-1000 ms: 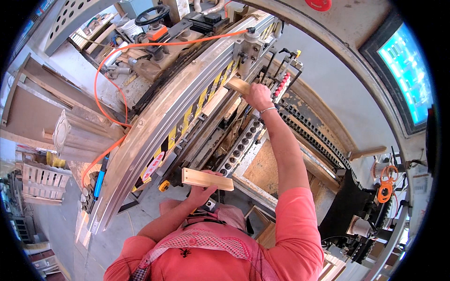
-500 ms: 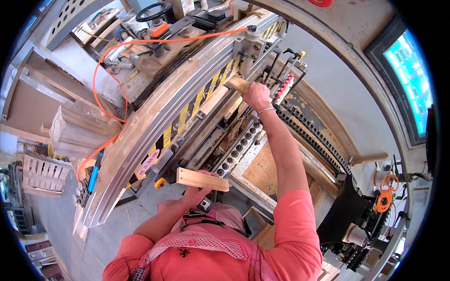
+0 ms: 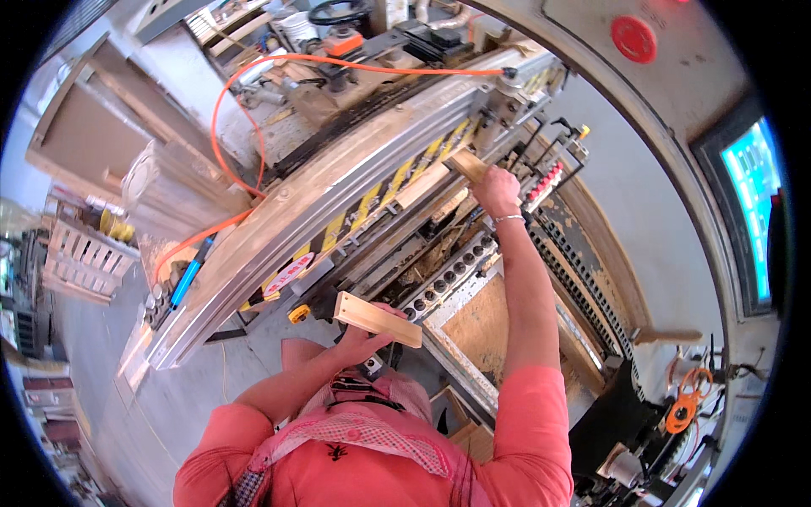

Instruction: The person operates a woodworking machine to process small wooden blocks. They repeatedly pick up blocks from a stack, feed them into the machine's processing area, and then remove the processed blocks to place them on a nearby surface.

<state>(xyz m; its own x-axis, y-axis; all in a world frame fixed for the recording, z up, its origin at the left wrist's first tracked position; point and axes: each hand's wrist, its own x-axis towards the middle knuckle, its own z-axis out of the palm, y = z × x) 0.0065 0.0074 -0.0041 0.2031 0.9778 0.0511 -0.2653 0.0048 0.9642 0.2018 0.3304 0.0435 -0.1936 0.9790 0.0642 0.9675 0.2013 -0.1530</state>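
Note:
My left hand [image 3: 361, 346] is closed around a short pale wooden block [image 3: 377, 321] in front of my waist; small dark holes show at its left end. With my arm stretched far forward, my right hand [image 3: 497, 193] grips the near end of another wooden piece [image 3: 467, 164] at the machine, beside the yellow-and-black striped beam [image 3: 372, 201]. A third pale wooden piece [image 3: 422, 186] lies along that beam, just left of the gripped one. A bracelet circles my right wrist. My fingertips on both pieces are partly hidden.
A row of black round rollers or cups [image 3: 448, 279] runs below my right hand. An orange hose [image 3: 221, 127] loops over the beam. At the right are a lit screen [image 3: 752, 203] and a red button [image 3: 634, 39]. A slatted crate [image 3: 89, 253] stands at left.
My view has swung, so the machine appears farther right and lower. Both hands keep their wooden pieces, with little visible movement relative to the machine.

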